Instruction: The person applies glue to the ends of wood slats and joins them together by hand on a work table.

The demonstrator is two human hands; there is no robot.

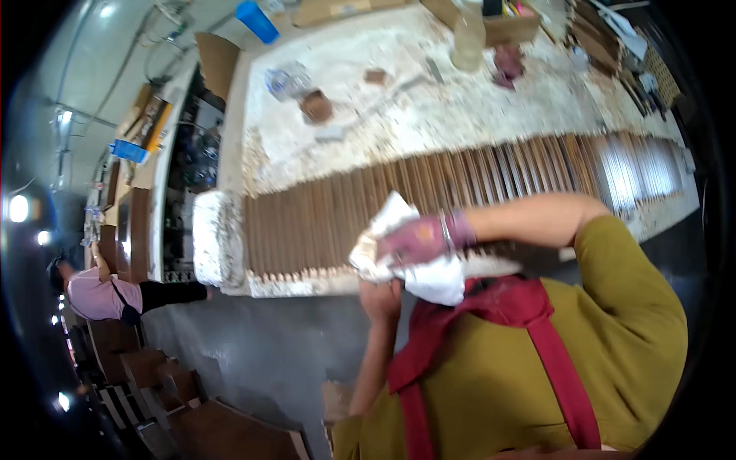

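My right hand (418,241), in a pinkish-purple glove, is closed on a crumpled white cloth (441,284). The cloth lies over the near edge of a long row of brown, wood-like strips (322,222), set side by side along the worktable. Just below the cloth is my bare left hand (380,300), its fingers curled and partly covered by the cloth. What it grips is hidden. Some strips at the right end shine under the light.
On the stained white table (360,57) lie a clear plastic wrapper (287,80), a round brown piece (315,106), a cloudy bottle (468,38) and a dark red glove-like item (507,65). A blue cup (257,21) stands far left. Another person (107,294) works at left.
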